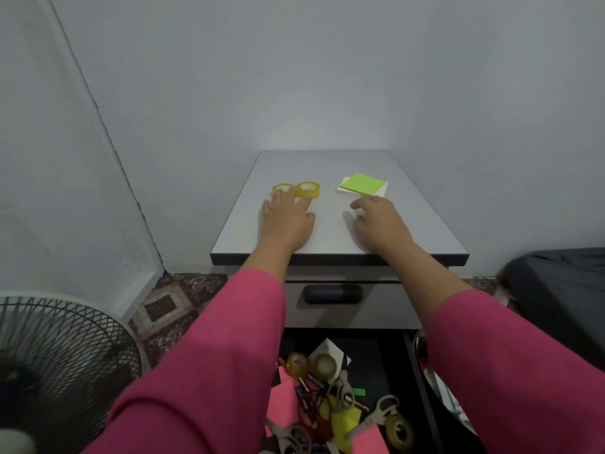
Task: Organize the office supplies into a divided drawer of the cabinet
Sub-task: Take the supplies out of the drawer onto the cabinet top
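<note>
Two yellow tape rolls [308,190] lie side by side on the grey cabinet top [327,165]. My left hand [288,221] lies flat there, its straight fingers touching the left roll [282,189]. To the right lies a green sticky-note pad [365,184] on a white pad [343,188]. My right hand [379,224] hovers just in front of it with loosely curled fingers, holding nothing. Below, the open drawer [393,365] holds a jumble: tape rolls [325,367], scissors [343,388], pink notes [283,404], yellow notes and pens. My sleeves hide part of it.
A shut drawer with a dark handle [332,293] sits under the top. A standing fan [65,348] is at the lower left. A dark bulky object [563,290] stands at the right. The wall is close behind the cabinet.
</note>
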A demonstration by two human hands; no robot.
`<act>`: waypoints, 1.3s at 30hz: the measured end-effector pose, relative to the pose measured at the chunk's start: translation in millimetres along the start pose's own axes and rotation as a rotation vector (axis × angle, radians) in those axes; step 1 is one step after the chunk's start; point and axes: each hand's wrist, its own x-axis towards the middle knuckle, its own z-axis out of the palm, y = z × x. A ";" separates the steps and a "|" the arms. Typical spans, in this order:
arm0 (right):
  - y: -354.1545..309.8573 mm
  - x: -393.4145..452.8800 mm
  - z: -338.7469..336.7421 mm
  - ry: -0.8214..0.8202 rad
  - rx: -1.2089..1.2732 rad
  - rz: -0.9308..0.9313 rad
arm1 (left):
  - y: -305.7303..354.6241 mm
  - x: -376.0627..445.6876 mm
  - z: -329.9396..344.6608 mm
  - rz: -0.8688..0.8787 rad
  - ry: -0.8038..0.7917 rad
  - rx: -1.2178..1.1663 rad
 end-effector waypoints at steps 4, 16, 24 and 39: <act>3.1 -0.3 0.2 0.036 -0.082 0.005 | 1.5 0.0 -2.5 -0.032 -0.056 0.003; 9.6 43.9 12.7 -0.107 -0.171 0.133 | -1.8 26.6 6.0 -0.032 -0.045 -0.004; 11.6 56.2 16.9 -0.130 -0.239 0.142 | -3.7 36.0 8.9 -0.063 -0.108 -0.010; 9.2 25.0 6.2 -0.057 -0.202 0.022 | -6.4 -6.9 -3.9 -0.077 -0.095 -0.123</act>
